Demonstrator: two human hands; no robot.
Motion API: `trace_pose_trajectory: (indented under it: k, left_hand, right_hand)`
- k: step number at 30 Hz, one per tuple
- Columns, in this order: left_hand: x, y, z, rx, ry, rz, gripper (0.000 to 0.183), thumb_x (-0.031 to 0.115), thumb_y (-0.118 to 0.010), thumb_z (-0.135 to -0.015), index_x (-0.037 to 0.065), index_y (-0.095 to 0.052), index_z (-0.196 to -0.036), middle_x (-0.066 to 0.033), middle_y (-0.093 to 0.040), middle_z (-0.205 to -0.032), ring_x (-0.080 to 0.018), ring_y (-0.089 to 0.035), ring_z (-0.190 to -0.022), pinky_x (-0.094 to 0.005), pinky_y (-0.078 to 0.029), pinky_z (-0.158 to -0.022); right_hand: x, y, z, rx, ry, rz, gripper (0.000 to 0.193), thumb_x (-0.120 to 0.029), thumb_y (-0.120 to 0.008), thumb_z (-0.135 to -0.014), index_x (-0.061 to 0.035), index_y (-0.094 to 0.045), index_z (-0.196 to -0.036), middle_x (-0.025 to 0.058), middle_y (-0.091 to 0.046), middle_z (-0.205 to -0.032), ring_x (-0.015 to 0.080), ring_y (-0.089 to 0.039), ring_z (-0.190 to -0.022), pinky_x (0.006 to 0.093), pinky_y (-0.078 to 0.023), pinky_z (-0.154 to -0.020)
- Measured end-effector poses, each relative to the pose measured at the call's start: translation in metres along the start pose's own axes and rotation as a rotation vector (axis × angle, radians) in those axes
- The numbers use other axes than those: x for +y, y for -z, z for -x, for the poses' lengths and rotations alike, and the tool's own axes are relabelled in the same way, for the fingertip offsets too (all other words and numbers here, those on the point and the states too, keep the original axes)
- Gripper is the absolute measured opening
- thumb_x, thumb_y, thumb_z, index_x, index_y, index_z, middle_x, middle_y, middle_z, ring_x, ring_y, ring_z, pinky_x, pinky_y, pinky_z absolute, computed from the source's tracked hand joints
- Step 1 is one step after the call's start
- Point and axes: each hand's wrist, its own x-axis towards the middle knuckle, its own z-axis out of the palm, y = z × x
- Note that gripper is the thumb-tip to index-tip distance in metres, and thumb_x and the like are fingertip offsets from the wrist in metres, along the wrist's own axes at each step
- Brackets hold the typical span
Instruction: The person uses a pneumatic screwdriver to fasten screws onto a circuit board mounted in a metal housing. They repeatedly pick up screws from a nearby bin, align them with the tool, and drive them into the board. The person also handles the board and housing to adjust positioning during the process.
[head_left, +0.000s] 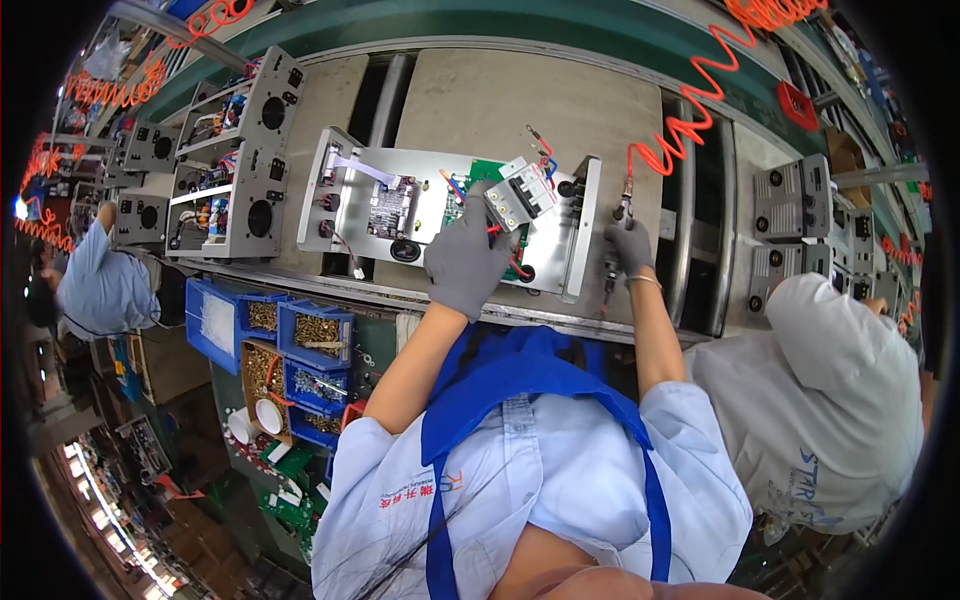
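A silver metal chassis [418, 225] with raised end panels lies on the bench in front of me. It carries a small dark-dotted circuit board [392, 205] and a green board [487, 172]. My left hand [468, 262], in a grey glove, has its fingers closed on a grey-white circuit breaker [520, 196], held tilted over the chassis with red and blue wires near it. Right of the chassis, my gloved right hand [630, 248] grips an air screwdriver [612, 265]; its bit points toward the bench's near edge, apart from the chassis.
Blue bins [318, 332] of screws and small parts stand at the near left. Assembled metal units [258, 205] stand left, with more units [790, 200] right. An orange coiled air hose [690, 110] runs down to the screwdriver. A person in grey [810, 400] is close on the right.
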Motion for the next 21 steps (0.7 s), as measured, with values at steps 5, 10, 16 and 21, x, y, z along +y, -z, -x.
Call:
trace_pose_trajectory:
  k: [5, 10, 16, 21]
  left_hand:
    - [-0.004, -0.002, 0.002, -0.038, 0.042, 0.023, 0.073, 0.032, -0.070, -0.077, 0.009, -0.032, -0.136, -0.0144, -0.065, -0.071, -0.0338, -0.065, -0.061, -0.0467, -0.048, -0.050]
    - [-0.003, -0.002, 0.002, -0.038, 0.044, -0.018, 0.078, 0.035, -0.069, -0.078, 0.006, -0.029, -0.139, -0.0129, -0.064, -0.066, -0.0330, -0.065, -0.058, -0.0453, -0.049, -0.048]
    - [-0.004, -0.003, 0.000, -0.064, 0.069, -0.023, 0.083, 0.038, -0.070, -0.077, 0.005, -0.030, -0.142, -0.0116, -0.063, -0.062, -0.0322, -0.065, -0.056, -0.0441, -0.050, -0.049]
    - [-0.008, -0.009, 0.001, 0.028, 0.029, 0.023, 0.079, 0.039, -0.072, -0.075, 0.004, -0.035, -0.136, -0.0121, -0.063, -0.061, -0.0326, -0.065, -0.055, -0.0450, -0.049, -0.047]
  right_hand:
    - [-0.134, 0.059, 0.103, -0.204, 0.289, -0.521, 0.037, -0.009, -0.060, -0.073, 0.0015, -0.054, -0.108, 0.0088, -0.060, -0.089, 0.0138, -0.060, -0.071, 0.0246, -0.053, -0.060]
    - [-0.248, 0.051, 0.201, -0.245, 0.866, -0.947, 0.049, -0.008, -0.056, -0.076, 0.0015, -0.046, -0.123, 0.0121, -0.054, -0.104, 0.0199, -0.057, -0.092, 0.0282, -0.054, -0.069]
    - [-0.264, 0.000, 0.216, -0.256, 1.147, -1.001, 0.048, 0.000, -0.049, -0.076, -0.0037, -0.044, -0.123, 0.0132, -0.054, -0.102, 0.0227, -0.056, -0.088, 0.0345, -0.055, -0.069]
    - [-0.251, -0.017, 0.212, -0.182, 1.112, -0.968, 0.051, 0.004, -0.049, -0.076, -0.0070, -0.041, -0.125, 0.0141, -0.054, -0.102, 0.0219, -0.058, -0.086, 0.0341, -0.055, -0.069]
